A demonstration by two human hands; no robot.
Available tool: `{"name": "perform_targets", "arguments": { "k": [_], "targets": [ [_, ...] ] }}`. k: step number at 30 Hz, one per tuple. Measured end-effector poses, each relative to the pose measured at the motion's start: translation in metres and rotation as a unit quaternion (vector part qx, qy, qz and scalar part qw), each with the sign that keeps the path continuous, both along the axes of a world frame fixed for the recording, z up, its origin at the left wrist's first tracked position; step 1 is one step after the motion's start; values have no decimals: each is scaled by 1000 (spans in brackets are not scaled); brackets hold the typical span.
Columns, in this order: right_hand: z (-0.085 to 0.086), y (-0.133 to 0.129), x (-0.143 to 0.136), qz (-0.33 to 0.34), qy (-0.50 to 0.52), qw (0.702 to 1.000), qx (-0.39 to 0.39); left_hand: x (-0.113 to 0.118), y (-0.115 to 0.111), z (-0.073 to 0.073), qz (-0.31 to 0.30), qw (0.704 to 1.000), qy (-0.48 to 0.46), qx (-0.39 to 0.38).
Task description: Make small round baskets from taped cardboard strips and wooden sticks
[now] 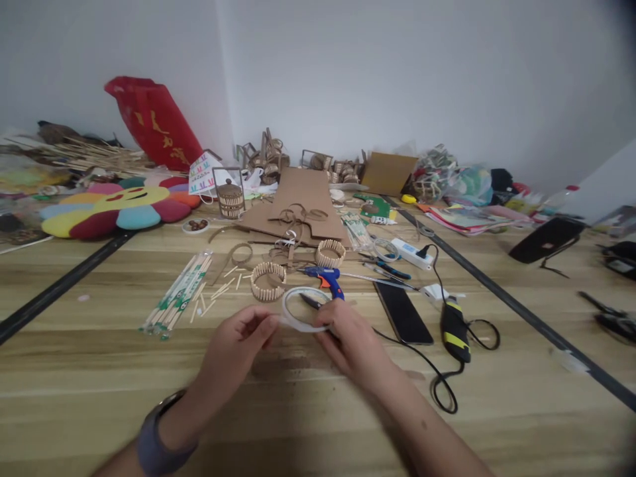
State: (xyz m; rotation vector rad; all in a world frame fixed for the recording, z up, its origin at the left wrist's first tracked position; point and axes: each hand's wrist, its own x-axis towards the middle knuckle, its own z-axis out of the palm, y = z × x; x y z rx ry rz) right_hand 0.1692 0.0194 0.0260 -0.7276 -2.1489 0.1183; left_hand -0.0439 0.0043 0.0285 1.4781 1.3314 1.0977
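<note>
Far left, the cushion (122, 207) lay well apart from your work. Next came the stick packets (181, 291) and loose sticks (218, 295) on the tabletop (89, 371); a leftward sweep of your forearm could have scattered those.

Left hand (243, 341): your thumb and forefinger appeared pressed together on the loose end of the tape (297, 324). Risk: if that pinch slackened, the strip could fold and stick to itself or your skin.

The stick ring (268, 283) stood just beyond your left fingers. Risk: a forward push could knock it and loosen its sticks.

The tape was between your hands, its roll tilted. A dark pointed tool (311, 301) showed across its opening, running back toward your right hand (348, 338). Those fingers were closed on the roll's right side; I cannot tell whether they gripped the tool too. Risk: a twist of the roll could bring the tip against tape or skin.

The glue gun (322, 273) lay just past the roll; heat unknown. A knuckle brushing its nozzle could burn if hot.

Right: the cord (412, 348) passed beside the phone (403, 310) toward the yellow-banded device (455, 331). Your forearm, moving right, could snag it.
</note>
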Motion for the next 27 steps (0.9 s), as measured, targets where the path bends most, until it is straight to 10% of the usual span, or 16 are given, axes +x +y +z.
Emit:
{"name": "perform_targets", "arguments": {
  "k": [7, 16, 27],
  "targets": [
    [-6, -2, -1, -50, -59, 997, 22, -7, -14, -4, 13, 982, 79, 170],
    [36, -22, 2, 16, -2, 978, -209, -16, -24, 2, -18, 939, 117, 324],
    [43, -16, 32, 51, 22, 846, -530, -19, -31, -7, 68, 970, 156, 174]
  ]
}}
